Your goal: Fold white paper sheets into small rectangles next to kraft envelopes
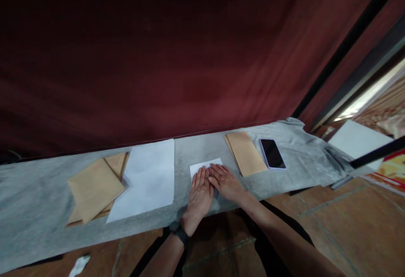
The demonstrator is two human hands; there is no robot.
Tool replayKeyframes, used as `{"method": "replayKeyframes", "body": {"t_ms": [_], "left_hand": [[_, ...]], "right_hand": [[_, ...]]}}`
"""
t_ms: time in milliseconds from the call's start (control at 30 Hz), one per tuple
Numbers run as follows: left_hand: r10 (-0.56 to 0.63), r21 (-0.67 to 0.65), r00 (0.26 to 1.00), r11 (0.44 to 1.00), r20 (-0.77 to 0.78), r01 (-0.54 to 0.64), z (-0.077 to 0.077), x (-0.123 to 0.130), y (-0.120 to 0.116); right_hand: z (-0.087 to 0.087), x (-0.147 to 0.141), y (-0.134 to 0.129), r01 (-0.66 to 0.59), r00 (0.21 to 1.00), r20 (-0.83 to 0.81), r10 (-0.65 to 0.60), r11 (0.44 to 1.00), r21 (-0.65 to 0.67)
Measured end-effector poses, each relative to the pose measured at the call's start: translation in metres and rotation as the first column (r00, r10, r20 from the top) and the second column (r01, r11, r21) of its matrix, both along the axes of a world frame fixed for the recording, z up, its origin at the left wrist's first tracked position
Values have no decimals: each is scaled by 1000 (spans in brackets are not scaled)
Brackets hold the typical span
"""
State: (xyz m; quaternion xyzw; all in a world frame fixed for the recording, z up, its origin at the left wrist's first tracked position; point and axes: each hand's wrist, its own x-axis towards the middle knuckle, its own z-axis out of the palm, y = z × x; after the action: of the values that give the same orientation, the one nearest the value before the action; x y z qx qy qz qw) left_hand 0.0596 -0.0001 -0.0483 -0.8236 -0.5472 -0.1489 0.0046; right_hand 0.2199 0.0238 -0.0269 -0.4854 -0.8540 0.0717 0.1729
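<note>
A small piece of white paper (205, 163), apparently folded, lies on the grey cloth in front of me. Flat on its near part rests my left hand (201, 190), fingers stretched forward. My right hand (226, 183) also presses down on the paper from the right, its fingertips beside those of the left. Both hands hide most of the paper. Left of them is a large white sheet (148, 177), partly under a pile of brown envelopes (96, 188). To the right, a few brown envelopes (248, 152) are stacked close to my right hand.
A phone (272, 153) with a dark screen lies right of the envelope stack. Grey cloth (41, 196) covers the long narrow surface. Behind it hangs a dark red curtain (158, 78). A black pole (341, 53) slants at the right. White scrap (79, 265) lies on the tiled floor.
</note>
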Motion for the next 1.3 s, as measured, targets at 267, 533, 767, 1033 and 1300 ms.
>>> {"method": "replayKeyframes", "body": {"t_ms": [267, 533, 767, 1033, 1300], "left_hand": [[112, 2, 993, 994, 28, -112, 0, 1, 6], [214, -38, 977, 976, 10, -213, 7, 0, 11], [203, -27, 979, 979, 28, -202, 9, 0, 10], [211, -35, 977, 977, -11, -211, 8, 0, 11], [-148, -95, 981, 983, 128, 160, 37, 17, 9]], "right_hand": [[-8, 12, 8, 96, 993, 59, -98, 995, 38], [-16, 27, 10, 171, 983, 60, -175, 983, 60], [-6, 16, -7, 176, 983, 36, -180, 980, 93], [-13, 7, -63, 95, 995, 27, -98, 990, 106], [-20, 10, -66, 95, 995, 31, -97, 993, 71]]}}
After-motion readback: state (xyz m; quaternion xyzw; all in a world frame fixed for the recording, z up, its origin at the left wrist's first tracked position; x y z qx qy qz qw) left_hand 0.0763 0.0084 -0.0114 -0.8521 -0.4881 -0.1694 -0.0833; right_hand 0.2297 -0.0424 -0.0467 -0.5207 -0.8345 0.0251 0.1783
